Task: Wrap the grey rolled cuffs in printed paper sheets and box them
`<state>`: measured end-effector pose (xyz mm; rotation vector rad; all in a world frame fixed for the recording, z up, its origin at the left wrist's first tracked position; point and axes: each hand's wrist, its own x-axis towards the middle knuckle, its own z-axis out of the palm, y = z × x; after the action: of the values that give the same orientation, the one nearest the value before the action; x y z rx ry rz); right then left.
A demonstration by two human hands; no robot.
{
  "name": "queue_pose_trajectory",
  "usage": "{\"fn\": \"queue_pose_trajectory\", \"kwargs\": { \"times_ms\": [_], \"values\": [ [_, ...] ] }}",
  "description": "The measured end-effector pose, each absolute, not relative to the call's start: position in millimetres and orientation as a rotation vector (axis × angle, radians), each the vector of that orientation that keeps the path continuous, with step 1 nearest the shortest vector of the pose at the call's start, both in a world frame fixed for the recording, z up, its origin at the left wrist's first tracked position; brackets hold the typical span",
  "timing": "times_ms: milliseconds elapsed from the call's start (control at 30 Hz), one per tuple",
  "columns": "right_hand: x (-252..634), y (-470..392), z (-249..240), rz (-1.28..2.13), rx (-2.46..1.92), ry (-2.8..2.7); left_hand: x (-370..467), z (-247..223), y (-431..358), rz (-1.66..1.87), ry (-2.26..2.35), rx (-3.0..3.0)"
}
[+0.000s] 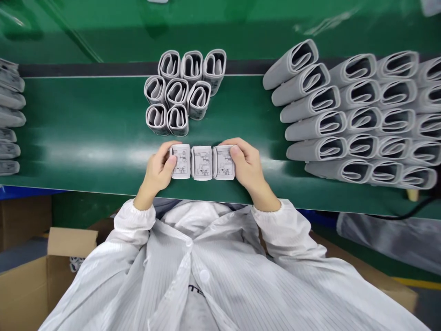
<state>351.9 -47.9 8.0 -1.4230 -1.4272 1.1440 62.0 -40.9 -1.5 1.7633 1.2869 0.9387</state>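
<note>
green belt [86,138] | left hand [159,170], right hand [245,164] press three rolled cuffs [202,162]

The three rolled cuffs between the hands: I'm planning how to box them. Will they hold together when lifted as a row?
The three rolled cuffs look soft, so probably light and squashable. Pinched only endwise by left hand and right hand, the middle one may slip out.

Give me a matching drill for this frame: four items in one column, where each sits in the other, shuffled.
Items:
1. row of three cuffs
2. cluster of eight upright cuffs
3. big stack of cuffs
4. cardboard box

Places:
A. right side of the green belt, lying on their sides
B. pressed between the left hand and right hand
C. below the belt, lower left
D. belt centre, beyond the hands

Pairs: 1-B, 2-D, 3-A, 4-C
</note>
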Motion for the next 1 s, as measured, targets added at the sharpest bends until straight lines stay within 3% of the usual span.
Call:
{"fn": "queue_pose_trajectory", "kwargs": {
  "times_ms": [1000],
  "values": [
    [346.7,-52.2,8.2,1.098,-1.438,-1.428,63.6,-3.9,-38.8,1.069,1.275,1.737]
  ]
}}
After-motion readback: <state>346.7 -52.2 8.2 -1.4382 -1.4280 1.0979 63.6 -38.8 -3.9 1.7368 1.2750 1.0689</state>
